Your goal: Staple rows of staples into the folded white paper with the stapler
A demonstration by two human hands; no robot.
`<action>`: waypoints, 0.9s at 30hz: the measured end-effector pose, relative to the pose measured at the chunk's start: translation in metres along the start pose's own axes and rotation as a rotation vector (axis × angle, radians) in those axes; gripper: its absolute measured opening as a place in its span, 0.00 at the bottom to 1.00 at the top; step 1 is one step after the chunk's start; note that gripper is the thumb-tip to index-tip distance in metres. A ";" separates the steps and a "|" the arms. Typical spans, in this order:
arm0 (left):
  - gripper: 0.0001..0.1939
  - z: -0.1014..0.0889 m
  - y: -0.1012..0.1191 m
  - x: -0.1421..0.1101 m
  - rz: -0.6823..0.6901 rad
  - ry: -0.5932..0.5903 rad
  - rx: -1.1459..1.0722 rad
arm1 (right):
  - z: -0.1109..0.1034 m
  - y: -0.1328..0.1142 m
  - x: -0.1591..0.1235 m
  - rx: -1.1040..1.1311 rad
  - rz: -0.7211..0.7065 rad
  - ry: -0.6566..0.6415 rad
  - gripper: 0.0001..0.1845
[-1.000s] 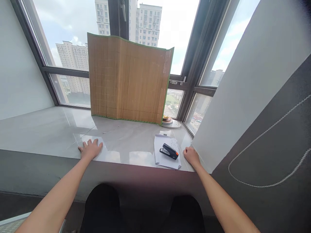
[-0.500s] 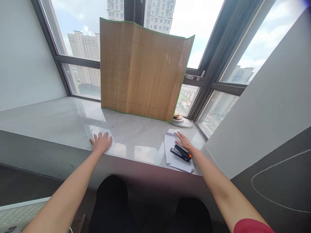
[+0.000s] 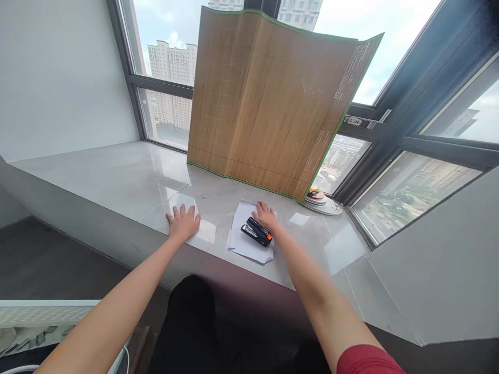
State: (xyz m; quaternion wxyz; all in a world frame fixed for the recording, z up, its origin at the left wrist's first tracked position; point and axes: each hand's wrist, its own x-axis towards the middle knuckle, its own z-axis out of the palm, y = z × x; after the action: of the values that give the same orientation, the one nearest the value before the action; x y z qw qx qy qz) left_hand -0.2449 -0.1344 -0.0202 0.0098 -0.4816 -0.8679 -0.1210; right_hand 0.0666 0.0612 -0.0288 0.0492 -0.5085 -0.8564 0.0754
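Note:
My left hand (image 3: 183, 222) rests flat on the pale windowsill (image 3: 117, 184), its fingers spread and nothing in it. To its right lies a sheet of white paper (image 3: 237, 240), possibly several sheets. A black stapler (image 3: 255, 232) with an orange end sits on the paper. My right hand (image 3: 266, 215) presses flat on the paper's upper right, fingers stretched out, just beyond the stapler. Some small dark thing shows at its fingertips, too small to make out.
A bamboo mat (image 3: 268, 104) with green edging stands upright against the window. Stacked plates (image 3: 322, 201) are at its lower right corner. The sill's front edge runs just before my legs. A white perforated rack (image 3: 47, 311) stands at the lower left.
My right hand has slid left across the sill, and the paper with the stapler on it has moved along, closer to my left hand. The view has turned too.

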 end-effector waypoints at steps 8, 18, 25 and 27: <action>0.30 -0.001 0.001 -0.001 -0.010 0.025 0.033 | 0.015 -0.095 0.051 0.105 -0.104 -0.016 0.41; 0.29 -0.006 0.002 -0.003 -0.015 0.015 0.044 | 0.011 -0.085 0.032 0.230 -0.516 0.108 0.26; 0.30 -0.003 0.001 0.001 -0.009 0.036 0.030 | 0.006 -0.021 -0.014 0.297 -0.488 0.133 0.22; 0.30 -0.002 -0.001 0.003 -0.016 0.019 0.010 | 0.006 0.008 -0.030 0.300 -0.460 0.145 0.22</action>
State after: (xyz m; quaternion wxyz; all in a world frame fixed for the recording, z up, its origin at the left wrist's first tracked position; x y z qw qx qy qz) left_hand -0.2474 -0.1329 -0.0178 0.0198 -0.4736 -0.8722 -0.1212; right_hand 0.0871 0.0380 -0.0360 0.2010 -0.2918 -0.9228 0.1515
